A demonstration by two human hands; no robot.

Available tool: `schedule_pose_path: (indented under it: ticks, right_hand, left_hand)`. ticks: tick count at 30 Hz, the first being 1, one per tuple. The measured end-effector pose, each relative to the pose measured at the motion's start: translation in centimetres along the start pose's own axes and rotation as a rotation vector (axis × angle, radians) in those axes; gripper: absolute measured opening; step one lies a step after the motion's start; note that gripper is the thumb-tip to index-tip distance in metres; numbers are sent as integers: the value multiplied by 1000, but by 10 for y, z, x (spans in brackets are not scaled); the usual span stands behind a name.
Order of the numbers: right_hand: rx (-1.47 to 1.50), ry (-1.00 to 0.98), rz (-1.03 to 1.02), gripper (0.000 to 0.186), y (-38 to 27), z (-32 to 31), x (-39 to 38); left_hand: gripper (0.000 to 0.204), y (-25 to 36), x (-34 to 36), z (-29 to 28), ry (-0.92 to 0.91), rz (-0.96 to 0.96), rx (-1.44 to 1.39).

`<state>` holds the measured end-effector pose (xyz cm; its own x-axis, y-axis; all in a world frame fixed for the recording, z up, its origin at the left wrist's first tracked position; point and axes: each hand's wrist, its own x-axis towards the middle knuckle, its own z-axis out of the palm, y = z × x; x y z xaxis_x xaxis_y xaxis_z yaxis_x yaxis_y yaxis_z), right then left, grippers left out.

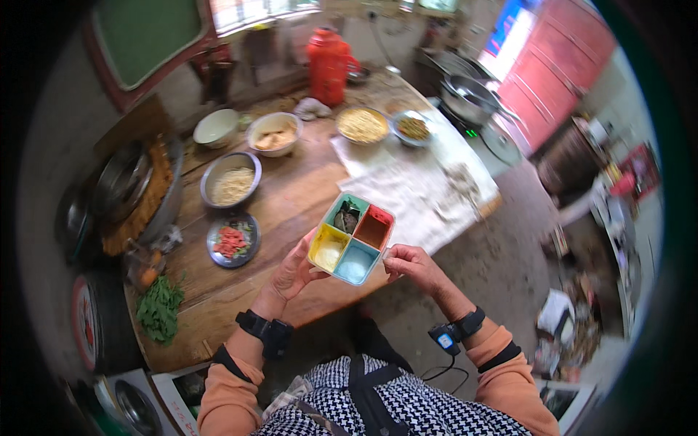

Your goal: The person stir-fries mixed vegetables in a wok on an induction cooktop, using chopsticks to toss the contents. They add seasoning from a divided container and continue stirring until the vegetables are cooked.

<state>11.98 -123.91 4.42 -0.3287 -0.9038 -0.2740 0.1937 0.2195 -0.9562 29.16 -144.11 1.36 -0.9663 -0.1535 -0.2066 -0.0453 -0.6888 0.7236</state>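
Observation:
A spice box (352, 238) with four coloured compartments is held up over the table's front edge, tilted toward me. One compartment holds dark pieces, one reddish-brown powder, one pale powder in yellow, and one white grains in blue. My left hand (294, 270) grips its left side, thumb and fingers around the lower corner. At the opposite side, my right hand (411, 263) is closed with curled fingers pressed at the box's right edge; whether something small is between them is hidden. Nearest on the table is a plate (251, 256) of chopped red pieces.
On the wooden table (291, 211) stand a bowl of pale shreds (231, 186), several other bowls, leafy greens (160, 309) and a red thermos (327, 67). A white cloth (414, 196) covers its right part. A pot (469, 100) sits on a cooker at the far right.

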Motion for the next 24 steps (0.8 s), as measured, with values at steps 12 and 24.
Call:
schedule_pose_path:
  ticks: [12, 24]
  right_hand:
    - [-234, 1043, -219, 21, 30, -60, -282]
    - [-1159, 1432, -159, 11, 103, -99, -549]
  left_hand:
    - [78, -147, 30, 212, -375, -363, 213]
    - [71, -375, -6, 460, -831, -650, 311]
